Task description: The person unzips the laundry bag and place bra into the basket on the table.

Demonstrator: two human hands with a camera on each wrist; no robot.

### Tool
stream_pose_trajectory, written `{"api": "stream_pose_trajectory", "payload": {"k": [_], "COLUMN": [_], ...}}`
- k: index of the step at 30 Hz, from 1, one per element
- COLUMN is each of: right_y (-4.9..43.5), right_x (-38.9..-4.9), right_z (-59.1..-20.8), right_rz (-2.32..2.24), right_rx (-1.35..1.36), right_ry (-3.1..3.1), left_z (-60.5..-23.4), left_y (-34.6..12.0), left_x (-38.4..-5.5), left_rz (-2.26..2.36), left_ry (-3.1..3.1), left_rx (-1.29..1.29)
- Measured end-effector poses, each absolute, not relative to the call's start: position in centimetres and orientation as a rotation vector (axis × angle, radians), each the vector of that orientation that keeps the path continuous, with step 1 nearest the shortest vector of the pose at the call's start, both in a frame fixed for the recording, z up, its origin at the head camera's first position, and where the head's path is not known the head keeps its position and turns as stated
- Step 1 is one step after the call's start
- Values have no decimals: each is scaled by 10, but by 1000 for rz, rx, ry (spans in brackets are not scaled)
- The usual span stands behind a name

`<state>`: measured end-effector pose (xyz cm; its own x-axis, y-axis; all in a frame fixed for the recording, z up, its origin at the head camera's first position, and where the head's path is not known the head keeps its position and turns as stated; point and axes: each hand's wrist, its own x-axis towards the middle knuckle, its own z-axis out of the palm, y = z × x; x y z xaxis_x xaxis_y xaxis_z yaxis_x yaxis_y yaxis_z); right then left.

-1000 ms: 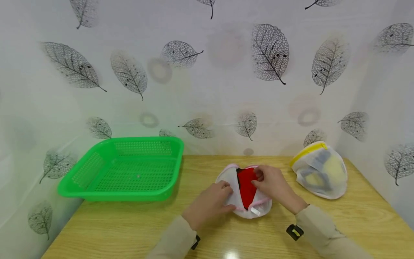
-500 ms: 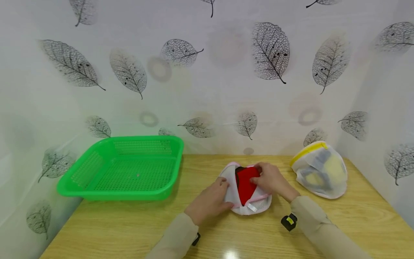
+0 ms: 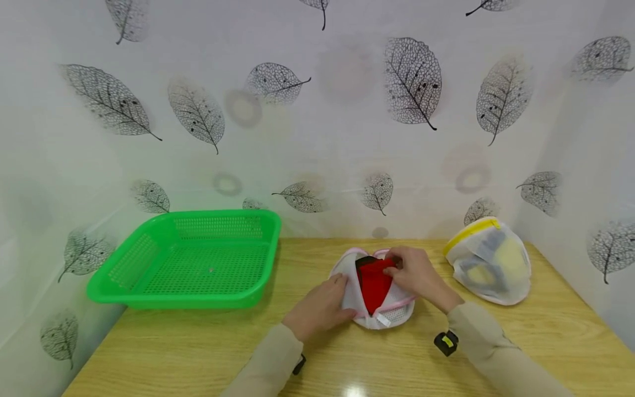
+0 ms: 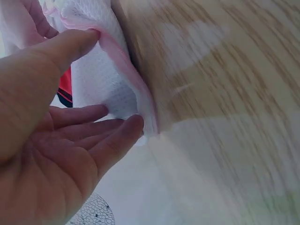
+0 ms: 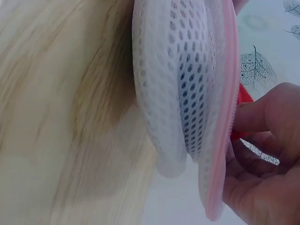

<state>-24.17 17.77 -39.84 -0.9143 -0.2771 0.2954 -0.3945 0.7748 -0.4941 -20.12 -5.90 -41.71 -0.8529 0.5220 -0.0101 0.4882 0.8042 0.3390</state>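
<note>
A white mesh laundry bag [image 3: 349, 295] with pink trim lies on the table, its zip opening spread apart. Red cloth [image 3: 374, 289] with a dark edge shows inside. My left hand [image 3: 317, 309] touches the bag's left side; in the left wrist view its thumb and nearly straight fingers [image 4: 115, 147] press against the pink-edged mesh. At the opening's upper right, my right hand [image 3: 416, 273] pinches the red cloth. The right wrist view has its thumb [image 5: 255, 117] on the red cloth behind the pink zip edge; the other fingertips are partly hidden behind the bag.
A green perforated plastic basket [image 3: 267, 281] stands at the left on the wooden table [image 3: 337, 369]. Back right, a second mesh bag [image 3: 518, 270] with a yellow zip band holds dark and yellow items. Leaf-print sheeting [image 3: 347, 138] closes off the back and sides.
The bag and both hands have shifted slightly away from me. The red cloth's top edge has been pulled down, and more of the dark part behind it shows.
</note>
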Motion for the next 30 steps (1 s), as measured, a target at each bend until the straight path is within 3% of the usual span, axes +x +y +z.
{"api": "stream_pose_trajectory", "payload": {"k": [8,22,30], "right_y": [191,208,216], "right_x": [-243,-241,-239], "right_z": [-401,-399,-398], "right_rz": [849,936,1343], "right_rx": [600,596,515], "right_ry": [-2646,-2690,-2668], "left_z": [-420,-418,-420], "left_y": [-66,-72,-73], "left_x": [-211,-211,-211], "left_rz": [657,529,474], "left_ry": [2815,2890,2932], "left_rx": [693,715,753]}}
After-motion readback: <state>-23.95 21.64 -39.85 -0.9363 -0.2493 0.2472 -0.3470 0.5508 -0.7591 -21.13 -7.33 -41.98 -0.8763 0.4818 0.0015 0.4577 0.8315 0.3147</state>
